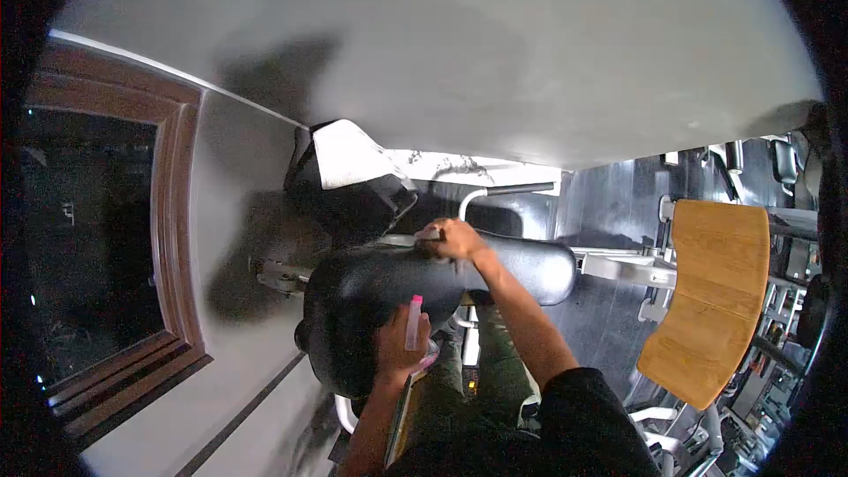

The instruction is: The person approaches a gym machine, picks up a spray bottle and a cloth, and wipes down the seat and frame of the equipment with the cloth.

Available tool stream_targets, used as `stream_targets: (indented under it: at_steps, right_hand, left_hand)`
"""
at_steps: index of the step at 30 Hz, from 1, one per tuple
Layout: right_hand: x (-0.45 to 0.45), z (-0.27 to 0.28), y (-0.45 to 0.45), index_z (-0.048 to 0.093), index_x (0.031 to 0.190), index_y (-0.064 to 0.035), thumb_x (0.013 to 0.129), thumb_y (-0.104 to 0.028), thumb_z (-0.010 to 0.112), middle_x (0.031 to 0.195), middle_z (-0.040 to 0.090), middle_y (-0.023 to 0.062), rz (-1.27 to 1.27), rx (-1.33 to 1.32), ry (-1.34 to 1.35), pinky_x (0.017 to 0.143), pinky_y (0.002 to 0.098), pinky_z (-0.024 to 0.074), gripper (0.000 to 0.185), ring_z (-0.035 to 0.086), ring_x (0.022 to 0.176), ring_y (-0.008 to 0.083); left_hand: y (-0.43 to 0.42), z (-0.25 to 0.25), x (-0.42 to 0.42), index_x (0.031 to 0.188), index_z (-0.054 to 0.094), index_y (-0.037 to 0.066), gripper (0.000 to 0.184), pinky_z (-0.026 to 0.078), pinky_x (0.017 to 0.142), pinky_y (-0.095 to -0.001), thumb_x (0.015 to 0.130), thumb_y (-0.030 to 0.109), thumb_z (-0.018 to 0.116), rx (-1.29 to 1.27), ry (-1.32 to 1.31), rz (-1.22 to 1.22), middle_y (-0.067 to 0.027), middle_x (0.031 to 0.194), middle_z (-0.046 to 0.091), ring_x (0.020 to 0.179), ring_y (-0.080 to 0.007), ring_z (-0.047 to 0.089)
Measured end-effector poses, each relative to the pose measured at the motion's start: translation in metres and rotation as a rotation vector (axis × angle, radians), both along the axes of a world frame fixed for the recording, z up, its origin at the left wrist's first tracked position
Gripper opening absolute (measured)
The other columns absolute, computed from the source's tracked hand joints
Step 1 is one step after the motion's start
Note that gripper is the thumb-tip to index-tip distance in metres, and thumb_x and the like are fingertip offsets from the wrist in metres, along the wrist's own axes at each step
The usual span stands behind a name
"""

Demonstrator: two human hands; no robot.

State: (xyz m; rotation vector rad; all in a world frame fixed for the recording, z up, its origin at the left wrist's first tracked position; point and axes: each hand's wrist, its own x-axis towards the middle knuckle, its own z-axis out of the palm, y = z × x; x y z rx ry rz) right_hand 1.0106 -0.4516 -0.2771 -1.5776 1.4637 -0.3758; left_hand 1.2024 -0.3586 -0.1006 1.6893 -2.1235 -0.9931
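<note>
My left hand (pixel 404 340) is wrapped round a clear bottle (pixel 412 325) with a pink top, over the near part of a black padded bench (pixel 353 300). Farther forward, my right hand (pixel 453 239) is closed at the far edge of the padding, where its wide part meets the longer pad (pixel 534 267). Something dark shows under its fingers, too small and blurred to name. The bottle's lower end is partly hidden by my left hand.
A brown-framed window (pixel 177 221) is on the left. Behind the bench stand a white panel (pixel 353 155) and a curved metal handle (pixel 473 199). At the right are a curved wooden board (pixel 715 291) and gym equipment (pixel 671 437). My legs are below.
</note>
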Motion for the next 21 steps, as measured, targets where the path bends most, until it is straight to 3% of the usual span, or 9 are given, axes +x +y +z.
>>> stream_targets:
  at_steps: [5, 8, 11, 12, 13, 15, 19, 21]
  right_hand:
    - [0.002, 0.011, -0.046, 0.067, 0.115, -0.0134, 0.073, -0.024, 0.065, 0.111, 0.066, 0.0174, 0.256, 0.252, -0.002, 0.088, 0.0388, 0.0511, 0.043, 0.064, 0.099, 0.0344]
    - [0.008, 0.064, -0.059, 0.067, 0.113, -0.0125, 0.076, -0.021, 0.064, 0.106, 0.068, 0.0167, 0.28, 0.083, -0.42, 0.089, 0.0381, 0.0501, 0.038, 0.064, 0.097, 0.0341]
    - [0.004, 0.089, -0.062, 0.068, 0.112, -0.0132, 0.076, -0.02, 0.063, 0.103, 0.068, 0.016, 0.292, 0.25, -0.28, 0.086, 0.0386, 0.0506, 0.037, 0.065, 0.095, 0.0308]
    - [0.008, 0.042, -0.055, 0.068, 0.111, -0.014, 0.076, -0.021, 0.065, 0.1, 0.069, 0.0153, 0.301, 0.052, -0.188, 0.081, 0.0398, 0.0522, 0.036, 0.067, 0.09, 0.0294]
    - [0.002, 0.05, -0.054, 0.068, 0.111, -0.014, 0.076, -0.021, 0.065, 0.1, 0.069, 0.0153, 0.301, 0.05, -0.19, 0.081, 0.0398, 0.0522, 0.036, 0.067, 0.09, 0.0294]
    - [-0.012, 0.064, -0.051, 0.068, 0.11, -0.0142, 0.074, -0.023, 0.069, 0.098, 0.07, 0.0138, 0.329, 0.306, 0.044, 0.079, 0.0398, 0.0527, 0.036, 0.067, 0.088, 0.0289]
    - [-0.02, 0.02, -0.032, 0.069, 0.108, -0.013, 0.073, -0.023, 0.071, 0.097, 0.07, 0.0129, 0.212, 0.278, -0.079, 0.08, 0.0391, 0.0526, 0.037, 0.067, 0.09, 0.0296]
    - [-0.014, 0.017, -0.029, 0.069, 0.108, -0.0131, 0.071, -0.021, 0.071, 0.1, 0.07, 0.0131, 0.233, 0.089, -0.041, 0.082, 0.0382, 0.0522, 0.038, 0.067, 0.091, 0.0298]
  left_hand:
    - [0.001, 0.002, -0.003, 0.096, 0.057, 0.005, 0.026, 0.049, 0.06, -0.0493, 0.089, 0.03, 0.057, 0.031, 0.0, 0.048, -0.0204, 0.077, 0.061, 0.069, -0.0425, 0.062]
    - [0.001, -0.004, -0.003, 0.094, 0.057, 0.006, 0.026, 0.049, 0.06, -0.05, 0.089, 0.031, 0.057, -0.001, 0.024, 0.07, -0.0207, 0.076, 0.061, 0.069, -0.0433, 0.062]
    - [0.001, -0.003, -0.002, 0.093, 0.057, 0.005, 0.025, 0.049, 0.06, -0.0501, 0.089, 0.031, 0.057, 0.003, 0.005, 0.062, -0.021, 0.075, 0.061, 0.069, -0.0437, 0.061]
    - [0.001, -0.002, -0.002, 0.093, 0.056, 0.005, 0.025, 0.05, 0.06, -0.05, 0.089, 0.03, 0.057, 0.023, -0.008, 0.052, -0.0211, 0.075, 0.061, 0.069, -0.0438, 0.062]
    - [0.0, -0.002, -0.001, 0.093, 0.056, 0.005, 0.025, 0.05, 0.06, -0.05, 0.089, 0.03, 0.057, 0.022, -0.01, 0.052, -0.0211, 0.075, 0.061, 0.069, -0.0438, 0.062]
    - [0.0, -0.001, -0.002, 0.093, 0.056, 0.005, 0.026, 0.05, 0.059, -0.0494, 0.089, 0.03, 0.057, 0.048, -0.048, 0.026, -0.0211, 0.075, 0.061, 0.068, -0.0436, 0.062]
    - [-0.002, 0.005, -0.007, 0.093, 0.056, 0.005, 0.026, 0.05, 0.059, -0.049, 0.089, 0.03, 0.057, 0.034, -0.035, 0.053, -0.021, 0.075, 0.061, 0.068, -0.0433, 0.062]
    - [0.0, 0.0, -0.007, 0.094, 0.056, 0.005, 0.025, 0.05, 0.06, -0.0488, 0.089, 0.029, 0.056, -0.015, -0.018, 0.063, -0.0213, 0.076, 0.061, 0.07, -0.0424, 0.062]
